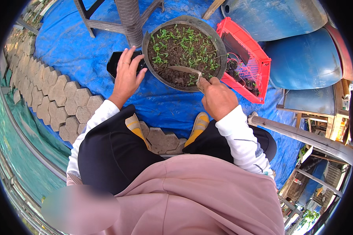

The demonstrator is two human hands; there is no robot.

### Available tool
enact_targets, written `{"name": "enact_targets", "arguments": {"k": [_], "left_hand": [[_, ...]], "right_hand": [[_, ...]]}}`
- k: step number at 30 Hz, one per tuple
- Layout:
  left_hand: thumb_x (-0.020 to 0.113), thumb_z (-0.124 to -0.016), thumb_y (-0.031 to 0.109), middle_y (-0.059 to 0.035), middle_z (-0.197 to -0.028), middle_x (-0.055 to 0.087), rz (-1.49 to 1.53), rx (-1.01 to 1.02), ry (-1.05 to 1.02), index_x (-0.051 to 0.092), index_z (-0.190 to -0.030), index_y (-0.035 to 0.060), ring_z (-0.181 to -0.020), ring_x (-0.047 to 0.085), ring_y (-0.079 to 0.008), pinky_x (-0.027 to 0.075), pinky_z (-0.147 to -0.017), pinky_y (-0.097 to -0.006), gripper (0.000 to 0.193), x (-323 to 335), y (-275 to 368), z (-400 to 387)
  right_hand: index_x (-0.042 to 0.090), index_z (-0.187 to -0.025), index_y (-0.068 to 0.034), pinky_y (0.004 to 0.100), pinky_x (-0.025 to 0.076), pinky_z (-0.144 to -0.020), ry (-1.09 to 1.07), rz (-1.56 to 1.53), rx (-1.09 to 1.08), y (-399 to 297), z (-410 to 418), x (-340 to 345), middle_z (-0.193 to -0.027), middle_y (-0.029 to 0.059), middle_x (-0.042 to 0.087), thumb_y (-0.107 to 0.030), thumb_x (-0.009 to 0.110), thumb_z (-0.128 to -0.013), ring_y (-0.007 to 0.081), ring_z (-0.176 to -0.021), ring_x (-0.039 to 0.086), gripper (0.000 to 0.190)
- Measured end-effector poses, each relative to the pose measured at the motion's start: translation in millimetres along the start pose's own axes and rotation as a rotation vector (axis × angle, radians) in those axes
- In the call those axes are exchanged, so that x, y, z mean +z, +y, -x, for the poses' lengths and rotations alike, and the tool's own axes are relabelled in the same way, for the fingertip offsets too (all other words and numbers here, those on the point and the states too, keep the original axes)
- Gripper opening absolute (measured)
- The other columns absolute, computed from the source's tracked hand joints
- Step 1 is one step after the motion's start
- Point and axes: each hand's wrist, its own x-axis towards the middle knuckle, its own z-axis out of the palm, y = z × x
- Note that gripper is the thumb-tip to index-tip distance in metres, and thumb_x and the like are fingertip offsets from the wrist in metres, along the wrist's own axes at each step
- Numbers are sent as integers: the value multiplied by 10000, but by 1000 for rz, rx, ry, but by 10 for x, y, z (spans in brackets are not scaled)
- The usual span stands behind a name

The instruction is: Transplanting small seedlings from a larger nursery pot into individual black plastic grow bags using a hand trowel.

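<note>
My right hand (219,97) is closed around the handle of a garden trowel (185,69). The trowel's blade lies across the soil at the near side of a round pot (147,50). Green seedlings (189,44) grow thickly over the pot's middle and far side, while dark soil (176,77) shows bare near the blade. Spread fingers of my left hand (128,75) hover over or rest on a black planter (113,63) left of the pot; contact cannot be told. A ring is on one finger. The planter's inside is mostly hidden by this hand.
A red plastic crate (260,79) with small plants and a dark panel stands right of the pot. Blue drums (304,58) lie beyond it. A stool-like frame (106,25) stands at the back, on a blue tarpaulin (67,44). Hexagonal paving blocks (58,94) line the left.
</note>
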Motion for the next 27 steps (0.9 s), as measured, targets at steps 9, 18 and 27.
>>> {"name": "enact_targets", "arguments": {"k": [9,18,27], "left_hand": [[704,-778,199,-165,-1476,266,-30,221,-321,646,-1065,112,-1378,209,-389,265,-1076,-526,305,151,322,-124],[739,-737,212,-220,-1476,237,-191,30,-311,693,-888,85,-1381,146,-451,229,-1052,-623,202,355,479,-403],[642,-743,108,-203,-1439,337,-344,42,-357,685,-710,55,-1368,192,-452,165,-1054,-657,76,668,496,-519]], "right_hand": [[571,-1178,-35,423,527,-687,90,-65,151,161,273,-197,-936,173,588,-42,585,-753,347,-831,625,425],[535,-1238,-24,432,491,-782,7,-213,197,72,477,-210,-1047,197,574,-53,602,-757,389,-888,598,486],[543,-1215,-15,422,516,-731,96,-300,169,172,648,-100,-1001,187,583,-75,614,-761,367,-841,621,463]]}}
